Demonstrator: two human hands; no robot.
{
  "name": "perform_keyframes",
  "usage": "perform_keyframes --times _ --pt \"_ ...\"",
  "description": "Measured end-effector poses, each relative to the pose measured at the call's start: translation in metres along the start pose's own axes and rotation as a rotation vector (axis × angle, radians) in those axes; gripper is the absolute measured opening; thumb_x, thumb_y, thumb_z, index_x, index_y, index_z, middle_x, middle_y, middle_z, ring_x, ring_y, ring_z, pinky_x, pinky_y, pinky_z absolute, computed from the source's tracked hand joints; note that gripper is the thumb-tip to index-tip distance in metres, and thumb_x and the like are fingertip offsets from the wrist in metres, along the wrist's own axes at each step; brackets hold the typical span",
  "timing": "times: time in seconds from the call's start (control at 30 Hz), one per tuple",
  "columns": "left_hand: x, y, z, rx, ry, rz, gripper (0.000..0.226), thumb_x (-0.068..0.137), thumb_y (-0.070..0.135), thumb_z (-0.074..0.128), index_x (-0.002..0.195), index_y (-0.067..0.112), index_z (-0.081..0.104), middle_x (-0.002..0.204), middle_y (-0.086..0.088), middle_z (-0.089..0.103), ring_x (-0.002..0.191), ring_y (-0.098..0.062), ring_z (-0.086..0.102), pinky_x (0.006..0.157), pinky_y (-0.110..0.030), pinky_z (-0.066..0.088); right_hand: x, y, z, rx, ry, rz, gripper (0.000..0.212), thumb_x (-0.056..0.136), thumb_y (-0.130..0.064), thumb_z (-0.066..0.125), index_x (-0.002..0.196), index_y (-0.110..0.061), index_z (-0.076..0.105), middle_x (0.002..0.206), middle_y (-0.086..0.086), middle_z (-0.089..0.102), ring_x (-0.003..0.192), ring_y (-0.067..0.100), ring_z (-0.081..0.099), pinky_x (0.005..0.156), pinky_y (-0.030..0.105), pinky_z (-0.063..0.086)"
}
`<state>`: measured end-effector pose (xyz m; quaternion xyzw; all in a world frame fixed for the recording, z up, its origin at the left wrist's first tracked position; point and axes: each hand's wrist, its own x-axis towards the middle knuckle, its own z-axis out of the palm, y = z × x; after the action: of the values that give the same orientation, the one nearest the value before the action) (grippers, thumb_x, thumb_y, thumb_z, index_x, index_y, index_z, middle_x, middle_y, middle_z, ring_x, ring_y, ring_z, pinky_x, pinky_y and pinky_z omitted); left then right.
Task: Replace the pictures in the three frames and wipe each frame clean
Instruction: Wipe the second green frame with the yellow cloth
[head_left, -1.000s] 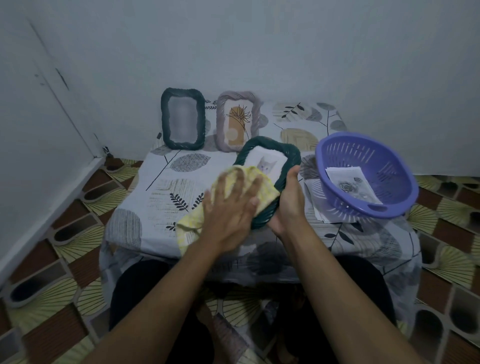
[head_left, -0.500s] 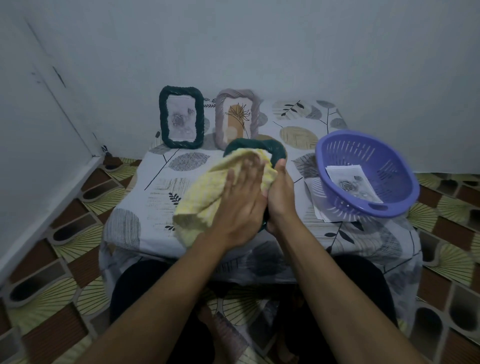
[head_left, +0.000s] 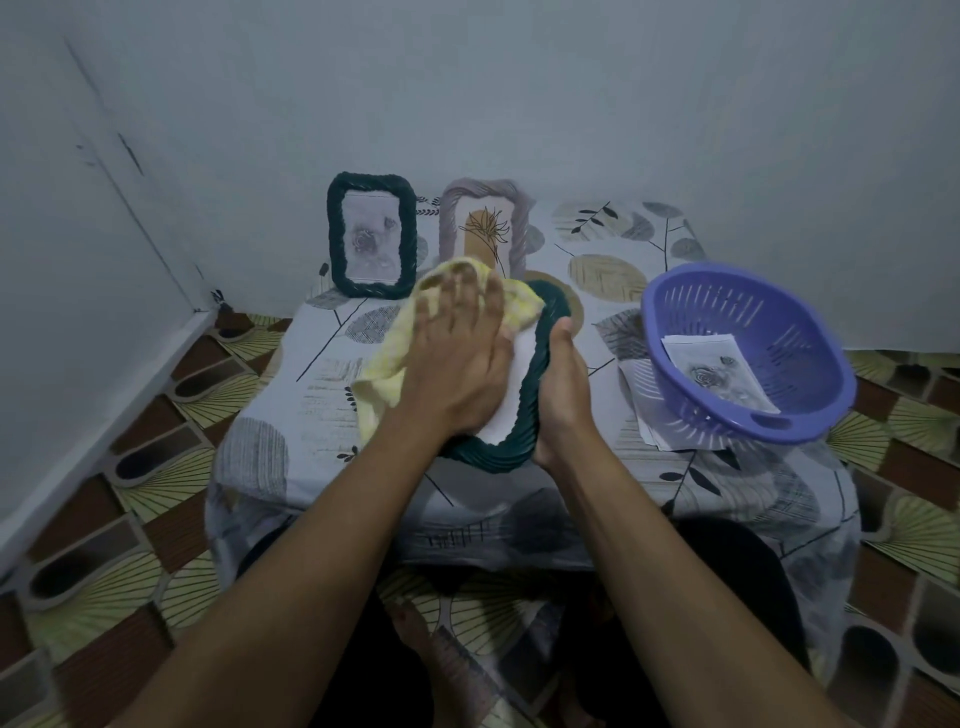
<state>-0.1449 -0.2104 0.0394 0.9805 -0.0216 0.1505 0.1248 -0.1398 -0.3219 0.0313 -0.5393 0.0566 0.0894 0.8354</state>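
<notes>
Left hand (head_left: 457, 358) lies flat with fingers spread, pressing the yellow cloth (head_left: 384, 364) on the dark green woven frame (head_left: 524, 415). Right hand (head_left: 563, 384) grips that frame's 3 o'clock edge, tilted over the middle of the table (head_left: 322, 415). A green frame (head_left: 410, 239) stands at 11 o'clock, a mauve frame (head_left: 519, 228) at 12. The purple basket (head_left: 769, 322) at 3 o'clock holds prints (head_left: 711, 369).

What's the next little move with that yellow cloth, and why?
Probably sweep the left hand and yellow cloth toward the near end: the cloth covers only the far part of the held green frame, the near white face lies bare, and the right hand grips its rim.
</notes>
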Motion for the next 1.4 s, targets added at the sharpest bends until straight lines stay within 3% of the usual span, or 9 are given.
perform_keyframes --times 0.13,0.37,0.47,0.6,0.73,0.83,1.13,1.27,1.4 --pt "-0.023 0.016 0.003 -0.085 -0.073 0.287 0.065 0.095 0.039 0.002 0.154 0.012 -0.007 0.166 -0.005 -0.002 0.153 -0.016 -0.010 0.123 -0.043 -0.010 0.006 -0.010 -0.004 -0.005 0.016 -0.010 0.050 0.108 -0.043 0.032 0.121 -0.009 0.066 0.111 0.008 0.074 0.103 0.020 0.071 0.084 0.030 0.059" --pt "-0.051 -0.030 0.028 0.049 -0.089 0.427 0.056 0.105 0.046 0.001 0.158 0.026 0.007 0.162 0.009 0.005 0.153 -0.013 0.008 0.122 -0.043 0.005 0.024 -0.009 -0.014 0.067 0.106 0.046 0.056 0.107 -0.049 0.028 0.130 -0.012 0.062 0.118 0.010 0.072 0.108 0.030 0.069 0.098 0.049 0.054" --pt "-0.051 -0.052 0.035 0.057 -0.095 0.348 0.054 0.102 0.055 -0.002 0.155 0.043 -0.002 0.163 0.010 -0.002 0.153 -0.016 -0.002 0.122 -0.045 0.002 0.024 -0.006 -0.015 0.057 0.126 0.041 0.054 0.107 -0.049 0.027 0.131 -0.014 0.061 0.121 0.010 0.071 0.107 0.029 0.069 0.096 0.047 0.055" --pt "-0.049 -0.073 0.044 -0.083 -0.172 0.080 0.048 0.095 0.065 -0.005 0.142 0.066 -0.014 0.158 0.024 -0.020 0.151 -0.017 -0.018 0.119 -0.051 -0.007 0.022 -0.002 -0.019 -0.039 0.211 0.000 0.044 0.106 -0.051 0.030 0.119 -0.024 0.062 0.119 0.002 0.069 0.109 0.025 0.066 0.100 0.047 0.052" --pt "-0.043 -0.078 0.051 -0.171 -0.261 -0.143 0.053 0.104 0.049 0.015 0.156 0.041 0.009 0.163 0.022 -0.002 0.153 -0.018 -0.007 0.119 -0.057 -0.003 0.023 0.003 -0.030 -0.050 0.319 -0.011 0.053 0.101 -0.057 0.035 0.126 -0.020 0.062 0.123 0.003 0.068 0.111 0.026 0.065 0.101 0.050 0.051" --pt "-0.040 -0.084 0.059 0.023 -0.305 -0.086 0.045 0.105 0.038 0.028 0.150 0.042 0.031 0.165 0.020 0.003 0.153 -0.023 -0.002 0.115 -0.059 0.010 0.024 0.003 -0.039 -0.049 0.374 -0.002 0.053 0.103 -0.054 0.035 0.129 -0.017 0.061 0.125 0.005 0.068 0.113 0.028 0.065 0.101 0.051 0.051" --pt "-0.034 -0.107 0.055 0.035 -0.134 -0.324 0.040 0.098 0.023 0.043 0.137 0.035 0.050 0.160 0.013 0.029 0.147 -0.028 0.020 0.106 -0.055 0.024 0.018 0.001 -0.045 -0.059 0.367 -0.010 0.049 0.102 -0.053 0.037 0.128 -0.019 0.062 0.130 0.005 0.066 0.118 0.027 0.062 0.106 0.051 0.048" --pt "-0.035 -0.120 0.050 -0.006 -0.044 -0.426 0.036 0.097 0.023 0.049 0.132 0.022 0.058 0.157 -0.007 0.033 0.143 -0.037 0.025 0.107 -0.058 0.028 0.017 0.003 -0.044 -0.054 0.353 -0.009 0.058 0.097 -0.057 0.040 0.136 -0.019 0.058 0.136 0.005 0.062 0.124 0.028 0.059 0.107 0.052 0.046" --pt "-0.038 -0.117 0.045 -0.118 0.084 -0.436 0.038 0.086 0.009 0.059 0.124 0.002 0.056 0.137 -0.026 0.035 0.118 -0.048 0.045 0.098 -0.058 0.043 0.013 0.004 -0.038 -0.050 0.326 -0.008 0.048 0.100 -0.053 0.040 0.127 -0.020 0.063 0.131 0.004 0.065 0.119 0.027 0.061 0.106 0.051 0.048"
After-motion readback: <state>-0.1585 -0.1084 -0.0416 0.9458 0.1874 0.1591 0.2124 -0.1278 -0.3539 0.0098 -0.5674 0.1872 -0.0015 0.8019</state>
